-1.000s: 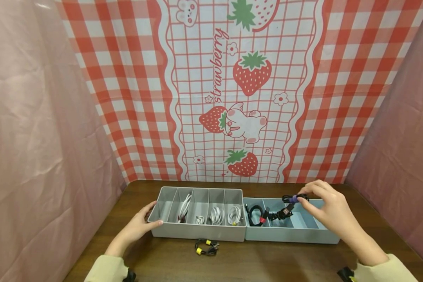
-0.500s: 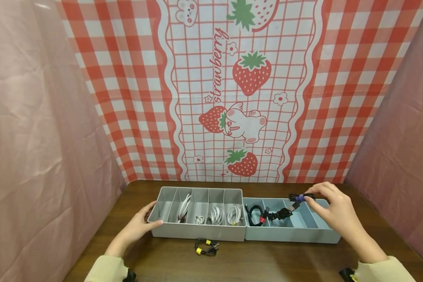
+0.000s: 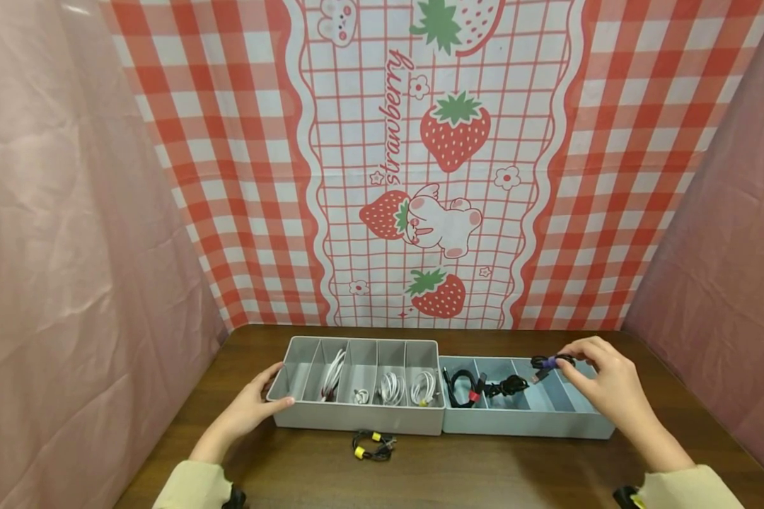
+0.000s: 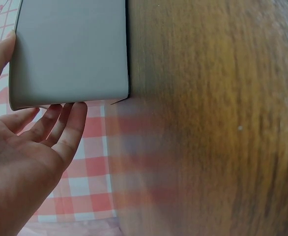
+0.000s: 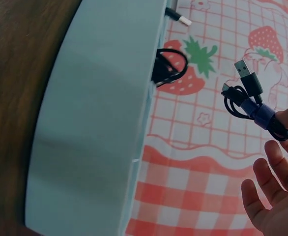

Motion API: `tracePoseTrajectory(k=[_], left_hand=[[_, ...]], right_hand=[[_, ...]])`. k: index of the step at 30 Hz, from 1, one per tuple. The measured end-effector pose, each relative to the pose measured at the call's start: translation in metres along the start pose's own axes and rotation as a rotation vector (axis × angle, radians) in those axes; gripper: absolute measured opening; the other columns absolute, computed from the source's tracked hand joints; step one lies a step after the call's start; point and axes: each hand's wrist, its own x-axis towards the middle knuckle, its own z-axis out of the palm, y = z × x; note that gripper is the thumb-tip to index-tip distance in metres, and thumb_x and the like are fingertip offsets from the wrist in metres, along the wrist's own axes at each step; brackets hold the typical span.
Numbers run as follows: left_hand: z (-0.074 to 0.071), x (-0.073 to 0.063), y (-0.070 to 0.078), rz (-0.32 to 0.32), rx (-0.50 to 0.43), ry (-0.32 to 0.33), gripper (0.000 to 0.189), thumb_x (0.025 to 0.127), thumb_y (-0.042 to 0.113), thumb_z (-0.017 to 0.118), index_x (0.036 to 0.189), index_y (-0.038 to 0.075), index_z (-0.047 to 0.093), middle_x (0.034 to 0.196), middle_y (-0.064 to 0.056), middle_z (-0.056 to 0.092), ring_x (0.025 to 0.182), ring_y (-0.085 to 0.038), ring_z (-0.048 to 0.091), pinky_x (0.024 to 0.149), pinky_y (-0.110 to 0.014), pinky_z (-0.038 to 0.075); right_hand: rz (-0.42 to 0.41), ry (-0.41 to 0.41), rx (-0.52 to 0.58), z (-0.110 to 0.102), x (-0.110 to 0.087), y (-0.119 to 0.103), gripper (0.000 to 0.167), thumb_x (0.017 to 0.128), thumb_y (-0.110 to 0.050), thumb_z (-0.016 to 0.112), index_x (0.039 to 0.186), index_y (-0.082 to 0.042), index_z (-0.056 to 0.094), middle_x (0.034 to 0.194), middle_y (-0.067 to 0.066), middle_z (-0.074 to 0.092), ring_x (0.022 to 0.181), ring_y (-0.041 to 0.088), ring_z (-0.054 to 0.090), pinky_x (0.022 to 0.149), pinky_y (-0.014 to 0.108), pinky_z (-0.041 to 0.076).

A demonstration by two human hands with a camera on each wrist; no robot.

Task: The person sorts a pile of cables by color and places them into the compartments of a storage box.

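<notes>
My right hand [image 3: 606,375] pinches a coiled black USB cable [image 5: 252,105] bound with a purple strap, between thumb and forefinger, above the right part of a light-blue divided box [image 3: 528,424]. Its metal USB plug points away from the hand; the other fingers are spread in the right wrist view. My left hand [image 3: 250,401] holds the left end of a grey divided box [image 3: 356,417], thumb on the front rim and fingertips against the end wall [image 4: 70,59]. In the blue box lie a black cable with a red tie [image 3: 463,389] and a bundled black cable [image 3: 506,386].
White cables [image 3: 391,389] lie in several compartments of the grey box. A black cable with yellow ties [image 3: 373,447] rests on the wooden table [image 3: 446,474] in front of it. Both boxes stand side by side. A checked strawberry cloth [image 3: 452,212] hangs behind.
My right hand has carried the purple-strapped USB cable a little to the right over the blue box, away from the bundled black cable. The left hand has stayed in place.
</notes>
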Motion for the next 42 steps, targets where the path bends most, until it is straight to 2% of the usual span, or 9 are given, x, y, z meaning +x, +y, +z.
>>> tracePoseTrajectory(k=[7,12,18,25,28,32,36,39,42], left_hand=[[0.0,0.001,-0.002,-0.003,0.016,0.005,0.078,0.083,0.023,0.072,0.144,-0.002,0.03,0.137,-0.026,0.043,0.118,-0.037,0.049,0.089,-0.041,0.046],[0.002,0.002,-0.003,-0.006,0.012,0.007,0.077,0.084,0.02,0.072,0.144,-0.002,0.029,0.137,-0.027,0.043,0.119,-0.038,0.049,0.09,-0.043,0.045],[0.001,0.001,-0.002,0.0,0.012,0.004,0.077,0.084,0.019,0.072,0.144,-0.004,0.029,0.137,-0.028,0.043,0.119,-0.037,0.049,0.09,-0.043,0.046],[0.001,0.001,-0.002,-0.013,0.007,0.005,0.078,0.084,0.02,0.072,0.145,-0.002,0.028,0.136,-0.026,0.044,0.118,-0.036,0.05,0.088,-0.039,0.047],[0.001,0.002,-0.002,-0.015,0.011,0.005,0.079,0.084,0.022,0.072,0.145,-0.002,0.029,0.137,-0.026,0.043,0.119,-0.036,0.05,0.089,-0.039,0.047],[0.001,0.001,-0.002,-0.015,0.008,0.004,0.079,0.084,0.022,0.072,0.145,-0.002,0.028,0.138,-0.026,0.043,0.119,-0.036,0.049,0.089,-0.039,0.047],[0.001,0.001,-0.001,-0.02,0.008,0.005,0.079,0.084,0.022,0.072,0.145,-0.001,0.028,0.138,-0.026,0.043,0.119,-0.036,0.049,0.089,-0.04,0.046],[0.001,0.001,-0.001,-0.022,0.008,0.004,0.078,0.084,0.022,0.072,0.145,-0.001,0.028,0.138,-0.026,0.042,0.119,-0.036,0.049,0.089,-0.04,0.046],[0.001,0.001,-0.001,-0.019,0.009,0.004,0.079,0.084,0.023,0.072,0.145,-0.001,0.029,0.139,-0.025,0.042,0.119,-0.036,0.049,0.089,-0.04,0.046]], right_hand=[[0.033,-0.024,-0.022,0.006,-0.008,0.016,0.023,0.068,-0.002,0.08,0.08,-0.017,0.066,0.081,-0.006,0.058,0.075,-0.011,0.04,0.065,0.007,0.036],[0.042,-0.034,-0.017,0.013,-0.015,0.029,0.023,0.068,-0.002,0.08,0.081,-0.015,0.067,0.081,-0.007,0.057,0.074,-0.011,0.042,0.065,0.006,0.036],[0.055,-0.059,-0.018,0.022,-0.024,0.04,0.021,0.069,-0.004,0.08,0.082,-0.015,0.067,0.081,-0.007,0.057,0.073,-0.003,0.048,0.066,0.008,0.039],[0.081,-0.071,-0.001,0.03,-0.03,0.047,0.021,0.068,-0.004,0.081,0.081,-0.015,0.068,0.08,-0.006,0.058,0.072,-0.005,0.048,0.065,0.007,0.038],[0.085,-0.068,0.01,0.034,-0.032,0.05,0.022,0.068,-0.003,0.081,0.08,-0.016,0.068,0.08,-0.004,0.06,0.07,0.002,0.052,0.064,0.007,0.037],[0.085,-0.077,0.013,0.04,-0.035,0.054,0.022,0.067,-0.004,0.081,0.078,-0.017,0.067,0.08,-0.004,0.061,0.069,0.009,0.054,0.063,0.011,0.04],[0.087,-0.101,-0.004,0.045,-0.036,0.058,0.022,0.068,-0.004,0.081,0.078,-0.017,0.066,0.08,-0.004,0.06,0.068,0.015,0.054,0.061,0.021,0.044],[0.085,-0.124,-0.018,0.049,-0.037,0.06,0.021,0.068,-0.005,0.081,0.079,-0.016,0.067,0.08,-0.004,0.059,0.068,0.016,0.054,0.058,0.029,0.046],[0.078,-0.145,-0.025,0.052,-0.038,0.062,0.021,0.068,-0.006,0.081,0.079,-0.016,0.067,0.08,-0.005,0.058,0.069,0.014,0.051,0.058,0.03,0.045]])
